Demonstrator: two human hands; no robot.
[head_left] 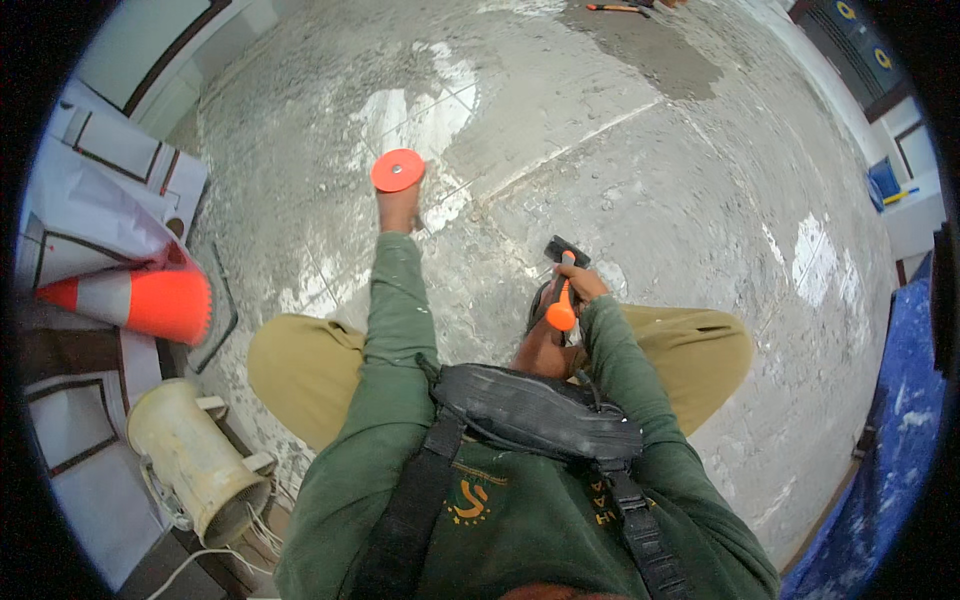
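My left hand (398, 212) reaches out ahead over the rough grey floor, closed around a chisel (398, 171) with a round orange hand guard. The guard's flat top and the metal striking end at its middle face up; the blade is hidden beneath. Closer to my body, my right hand (586, 283) grips a hammer (562, 312) with an orange and black handle. Its dark head points away from me, and the orange handle end points back toward me. The hammer is well apart from the chisel, above my bare foot and lower leg.
Chipped grey mortar and white patches cover the floor (640, 190). An orange and white cone (150, 303) lies on its side at the left, above a dirty cream bucket (190, 445) and cables. Far ahead lies an orange-handled tool (617, 9). Blue sheeting (890, 430) lines the right.
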